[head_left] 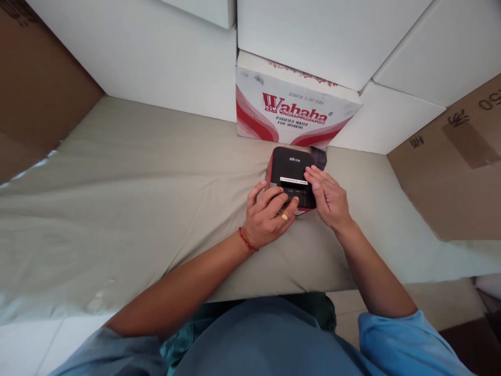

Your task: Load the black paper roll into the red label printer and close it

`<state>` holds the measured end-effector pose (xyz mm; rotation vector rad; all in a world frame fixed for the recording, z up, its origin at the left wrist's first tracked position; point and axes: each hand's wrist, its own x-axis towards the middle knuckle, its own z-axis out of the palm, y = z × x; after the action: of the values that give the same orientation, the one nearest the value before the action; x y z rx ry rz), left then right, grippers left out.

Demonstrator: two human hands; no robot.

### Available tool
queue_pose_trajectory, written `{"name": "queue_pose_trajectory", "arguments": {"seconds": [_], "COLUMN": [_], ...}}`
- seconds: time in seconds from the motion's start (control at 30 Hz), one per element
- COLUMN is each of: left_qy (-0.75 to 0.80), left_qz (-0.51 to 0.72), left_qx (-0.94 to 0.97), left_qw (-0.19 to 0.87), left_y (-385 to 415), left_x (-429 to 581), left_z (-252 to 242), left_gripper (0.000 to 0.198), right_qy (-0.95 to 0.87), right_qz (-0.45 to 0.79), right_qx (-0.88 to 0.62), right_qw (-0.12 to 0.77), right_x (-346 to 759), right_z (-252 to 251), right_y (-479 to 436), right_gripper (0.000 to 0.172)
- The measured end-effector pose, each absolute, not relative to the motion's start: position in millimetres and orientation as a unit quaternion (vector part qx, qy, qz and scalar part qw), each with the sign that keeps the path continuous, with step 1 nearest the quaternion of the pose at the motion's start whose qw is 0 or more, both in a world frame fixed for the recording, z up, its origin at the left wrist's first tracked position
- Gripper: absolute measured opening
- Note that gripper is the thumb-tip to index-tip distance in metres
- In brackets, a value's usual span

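Observation:
A small label printer with a black top and red sides sits on the cloth-covered surface. A narrow white printed strip lies across its top, at the slot. My left hand, with a gold ring and a red cord bracelet, has its fingers spread and bent over the near left part of the printer; the fingertips touch its front panel. My right hand lies along the printer's right side, fingers stretched out and tips on the top's edge. A dark item behind the printer's right corner is partly hidden.
A white and red Wahaha water carton stands just behind the printer. Large white boxes form a wall at the back. Brown cardboard boxes stand at left and right. The beige cloth is wrinkled.

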<state>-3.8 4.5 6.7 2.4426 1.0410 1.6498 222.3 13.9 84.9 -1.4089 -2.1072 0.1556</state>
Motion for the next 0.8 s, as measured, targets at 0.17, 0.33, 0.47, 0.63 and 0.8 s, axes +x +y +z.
{"name": "queue_pose_trajectory", "arguments": {"seconds": [0.17,0.33,0.47,0.63,0.8], "left_qy": [0.334,0.307,0.370,0.483,0.378], "left_qz": [0.514,0.544,0.581,0.612,0.562], "left_qx": [0.790,0.780,0.722,0.528,0.423], "left_qw": [-0.005,-0.034,0.064,0.335,0.603], "left_y": [4,2,5,27,43], "left_x": [-8,-7,-12,-17,-13], "left_z": [7,11,19,16,5], "left_gripper": [0.038,0.037,0.035,0.043,0.047], "right_qy": [-0.795,-0.799,-0.795,-0.775,-0.753], "right_qz": [0.045,0.011,0.026,0.049,0.108], "right_qx": [-0.531,-0.532,-0.541,-0.548,-0.534], "right_qw": [0.289,0.279,0.274,0.311,0.370], "right_x": [217,212,212,208,200], "right_z": [87,91,94,95,92], "right_y": [8,3,4,8,-9], "right_gripper": [0.051,0.049,0.048,0.053,0.053]}}
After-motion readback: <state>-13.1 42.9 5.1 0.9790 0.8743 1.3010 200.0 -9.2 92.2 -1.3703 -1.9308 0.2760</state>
